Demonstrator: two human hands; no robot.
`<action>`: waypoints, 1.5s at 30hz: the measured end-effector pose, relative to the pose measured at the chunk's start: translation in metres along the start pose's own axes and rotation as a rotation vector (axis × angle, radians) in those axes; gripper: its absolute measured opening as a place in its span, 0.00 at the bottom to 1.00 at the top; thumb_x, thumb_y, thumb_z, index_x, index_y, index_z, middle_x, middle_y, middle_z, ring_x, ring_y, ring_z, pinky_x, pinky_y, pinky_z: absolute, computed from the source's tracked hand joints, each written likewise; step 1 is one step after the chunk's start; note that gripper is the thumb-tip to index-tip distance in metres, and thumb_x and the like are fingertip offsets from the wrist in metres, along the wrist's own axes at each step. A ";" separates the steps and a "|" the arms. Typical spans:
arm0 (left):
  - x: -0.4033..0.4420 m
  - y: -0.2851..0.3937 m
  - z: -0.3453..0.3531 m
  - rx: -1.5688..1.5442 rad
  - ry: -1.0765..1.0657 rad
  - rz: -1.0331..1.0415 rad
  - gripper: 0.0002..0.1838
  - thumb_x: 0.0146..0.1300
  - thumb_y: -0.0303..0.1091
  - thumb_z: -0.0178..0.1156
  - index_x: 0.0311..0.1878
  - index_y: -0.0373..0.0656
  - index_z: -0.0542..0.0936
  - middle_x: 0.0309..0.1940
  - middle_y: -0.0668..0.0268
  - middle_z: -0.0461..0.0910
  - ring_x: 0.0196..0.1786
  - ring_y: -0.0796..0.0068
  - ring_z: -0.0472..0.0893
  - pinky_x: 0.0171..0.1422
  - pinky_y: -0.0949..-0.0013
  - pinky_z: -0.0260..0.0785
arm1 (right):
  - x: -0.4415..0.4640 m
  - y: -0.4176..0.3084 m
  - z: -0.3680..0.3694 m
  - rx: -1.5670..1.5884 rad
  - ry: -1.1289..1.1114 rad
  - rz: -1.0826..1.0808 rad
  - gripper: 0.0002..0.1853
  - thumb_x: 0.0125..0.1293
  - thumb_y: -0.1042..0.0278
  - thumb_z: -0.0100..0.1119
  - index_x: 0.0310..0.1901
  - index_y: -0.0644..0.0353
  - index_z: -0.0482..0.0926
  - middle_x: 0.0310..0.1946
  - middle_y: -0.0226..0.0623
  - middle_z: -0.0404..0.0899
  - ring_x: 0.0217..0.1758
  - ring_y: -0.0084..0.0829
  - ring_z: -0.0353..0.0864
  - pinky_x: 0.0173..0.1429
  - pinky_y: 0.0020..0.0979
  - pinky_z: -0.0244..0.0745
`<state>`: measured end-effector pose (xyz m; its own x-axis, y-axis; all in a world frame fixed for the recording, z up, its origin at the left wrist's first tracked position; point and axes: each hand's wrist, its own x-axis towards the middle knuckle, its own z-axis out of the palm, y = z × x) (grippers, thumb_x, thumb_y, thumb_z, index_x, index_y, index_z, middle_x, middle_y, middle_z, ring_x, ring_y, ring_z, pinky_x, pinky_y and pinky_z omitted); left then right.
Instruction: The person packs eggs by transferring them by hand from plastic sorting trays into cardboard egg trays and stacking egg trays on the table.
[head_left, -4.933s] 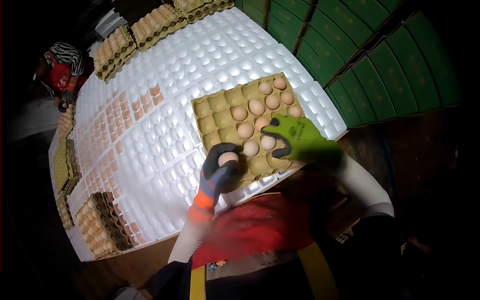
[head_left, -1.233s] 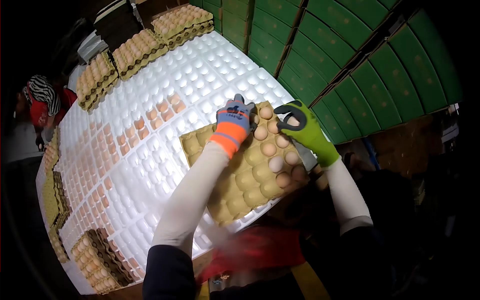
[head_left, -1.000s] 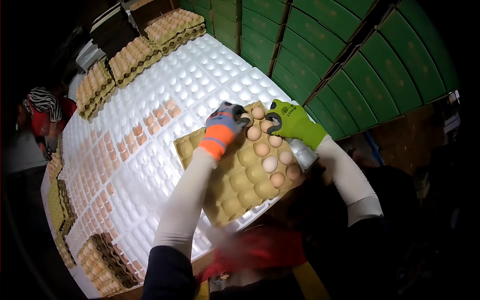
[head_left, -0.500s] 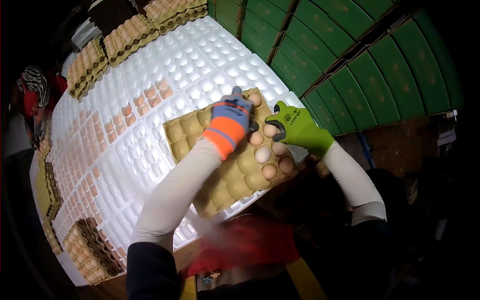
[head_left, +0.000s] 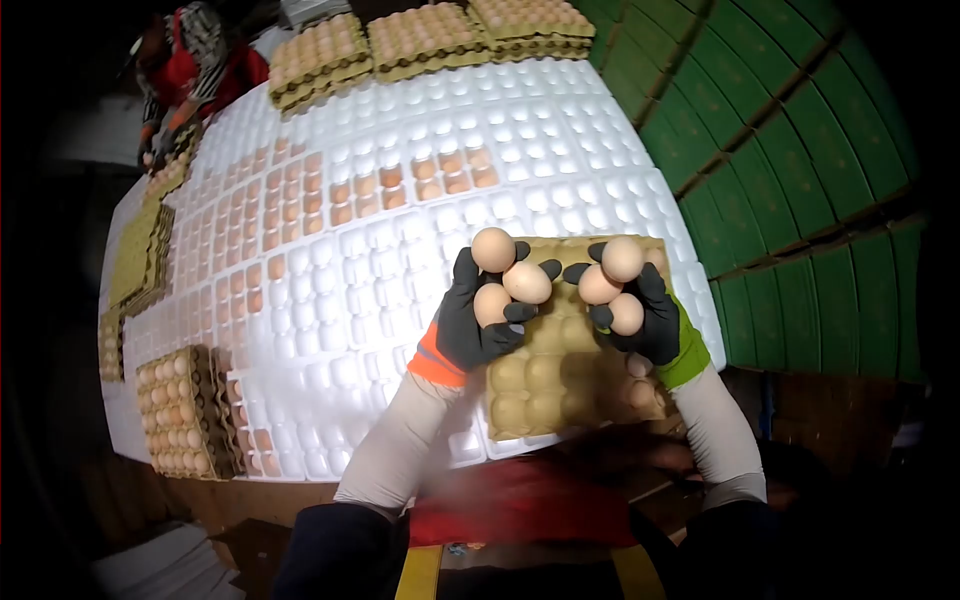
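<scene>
Carrying in handfuls, I'd judge: left hand [head_left: 467, 325] and right hand [head_left: 658, 328], half-curled, each cradle three eggs [head_left: 494, 250] above the egg tray [head_left: 538, 368]; any move calls for steady, cupped fingers.

Six tan eggs [head_left: 526, 283], two clusters, held above yellowish pulp tray [head_left: 538, 375]; other eggs [head_left: 641, 395] right side.

Our left hand [head_left: 478, 315] and right hand [head_left: 650, 318] are gloved, palms turned up and fingers curled, side by side and apart, forearms angling inward
</scene>
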<state>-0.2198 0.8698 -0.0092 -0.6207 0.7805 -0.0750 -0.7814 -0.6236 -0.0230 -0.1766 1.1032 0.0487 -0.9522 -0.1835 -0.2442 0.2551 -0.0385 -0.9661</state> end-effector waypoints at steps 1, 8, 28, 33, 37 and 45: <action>-0.014 0.007 -0.002 0.002 0.007 0.035 0.29 0.74 0.59 0.44 0.68 0.49 0.65 0.65 0.57 0.71 0.38 0.74 0.79 0.34 0.79 0.75 | 0.017 -0.002 0.019 0.158 -0.033 0.044 0.19 0.75 0.61 0.48 0.63 0.57 0.69 0.45 0.29 0.80 0.33 0.16 0.74 0.32 0.19 0.71; -0.109 0.092 -0.041 0.391 0.345 0.501 0.29 0.73 0.60 0.46 0.66 0.50 0.68 0.58 0.61 0.75 0.32 0.82 0.71 0.26 0.81 0.63 | 0.131 0.013 0.108 -0.033 -0.226 0.133 0.24 0.69 0.51 0.59 0.60 0.59 0.75 0.42 0.32 0.81 0.29 0.15 0.74 0.24 0.20 0.67; -0.100 0.200 -0.136 2.109 0.996 0.647 0.18 0.57 0.37 0.66 0.52 0.49 0.84 0.46 0.61 0.83 0.49 0.61 0.82 0.54 0.63 0.74 | 0.263 0.135 0.218 -0.744 0.327 -0.314 0.21 0.64 0.61 0.57 0.59 0.47 0.76 0.53 0.40 0.77 0.52 0.43 0.79 0.53 0.41 0.75; -0.072 0.195 -0.161 1.422 0.693 0.899 0.16 0.63 0.32 0.63 0.53 0.41 0.81 0.47 0.58 0.82 0.51 0.63 0.81 0.55 0.66 0.72 | 0.241 0.182 0.221 -1.223 0.524 -0.521 0.18 0.59 0.66 0.56 0.53 0.52 0.77 0.52 0.38 0.76 0.53 0.46 0.74 0.55 0.48 0.66; -0.042 0.186 -0.175 2.174 0.422 0.988 0.19 0.64 0.35 0.59 0.58 0.45 0.78 0.57 0.60 0.78 0.62 0.59 0.74 0.70 0.56 0.60 | 0.244 0.141 0.234 -0.404 0.786 -0.492 0.14 0.62 0.71 0.55 0.50 0.57 0.76 0.49 0.45 0.75 0.53 0.50 0.74 0.57 0.44 0.70; -0.044 0.174 -0.167 2.400 0.620 0.880 0.19 0.62 0.31 0.61 0.56 0.34 0.77 0.58 0.53 0.77 0.60 0.59 0.77 0.65 0.64 0.67 | 0.053 -0.015 0.091 -0.490 0.583 -0.679 0.17 0.61 0.71 0.60 0.53 0.57 0.78 0.44 0.42 0.77 0.48 0.40 0.78 0.52 0.35 0.75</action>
<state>-0.3174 0.7199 -0.1767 -0.8981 0.2030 0.3900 0.4135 0.6917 0.5921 -0.2155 1.0046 0.0580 -0.8372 0.2398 0.4915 -0.3410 0.4738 -0.8119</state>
